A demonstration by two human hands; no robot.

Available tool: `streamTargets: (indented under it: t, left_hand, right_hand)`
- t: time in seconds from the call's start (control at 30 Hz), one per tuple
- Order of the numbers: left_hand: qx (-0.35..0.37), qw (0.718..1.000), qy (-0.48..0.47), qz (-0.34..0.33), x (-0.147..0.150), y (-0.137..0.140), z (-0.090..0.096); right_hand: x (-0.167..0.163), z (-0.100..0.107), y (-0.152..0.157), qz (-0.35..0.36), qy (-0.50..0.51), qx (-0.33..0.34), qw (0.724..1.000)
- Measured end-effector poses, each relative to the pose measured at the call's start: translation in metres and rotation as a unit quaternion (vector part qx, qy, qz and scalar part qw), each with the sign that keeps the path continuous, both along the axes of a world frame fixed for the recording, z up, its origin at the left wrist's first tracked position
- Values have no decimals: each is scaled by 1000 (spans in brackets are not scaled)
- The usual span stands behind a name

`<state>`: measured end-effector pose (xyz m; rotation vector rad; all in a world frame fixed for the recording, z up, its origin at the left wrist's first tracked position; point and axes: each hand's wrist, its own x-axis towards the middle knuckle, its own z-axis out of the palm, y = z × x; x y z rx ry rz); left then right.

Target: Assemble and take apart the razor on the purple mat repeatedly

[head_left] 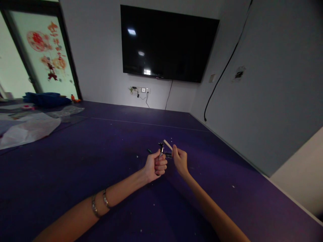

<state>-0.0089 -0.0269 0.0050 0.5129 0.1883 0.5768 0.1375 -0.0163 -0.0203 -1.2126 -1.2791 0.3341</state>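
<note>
My left hand [154, 167] is closed around a small silver-and-black tool [161, 148], held upright with its dark head above the fist. The exact kind of tool is too small to make out. A short white stick [168, 145] is pinched in my right hand [180, 160], slanting up and left so that its free end is close to the tool's head. Behind the hands, a small dark object with clear parts [168, 155] lies on the purple surface [111, 208], partly hidden. To the left of it is a thin dark green item [149, 151].
Small white bits [233, 186] are scattered over the surface. At the far left lie a white plastic sheet [32, 129] and a blue cloth bundle [46, 99]. A black cable [223, 74] hangs along the right wall, and a television [166, 43] is mounted ahead.
</note>
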Motion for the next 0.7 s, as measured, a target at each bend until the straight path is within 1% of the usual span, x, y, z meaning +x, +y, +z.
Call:
streamTargets:
  t: [0.23, 0.33, 0.47, 0.57, 0.63, 0.7]
  left_hand:
    - [-2, 1000, 28, 12, 1, 0, -4]
    - [8, 999, 30, 7, 1, 0, -6]
    - [45, 999, 23, -8, -1, 1, 0]
    - [86, 996, 18, 6, -7, 6, 9]
    - [109, 994, 22, 21, -10, 10, 13]
    - [127, 991, 34, 35, -11, 13, 14]
  right_hand:
    - [3, -3, -1, -12, -14, 2, 1000]
    - [4, -2, 0, -16, -10, 10, 1000]
    - [3, -10, 3, -26, -17, 0, 1000]
    - [7, -16, 6, -26, -21, -17, 999]
    - [10, -12, 6, -27, -1, -17, 999]
    - [13, -3, 7, -19, 25, -16, 999]
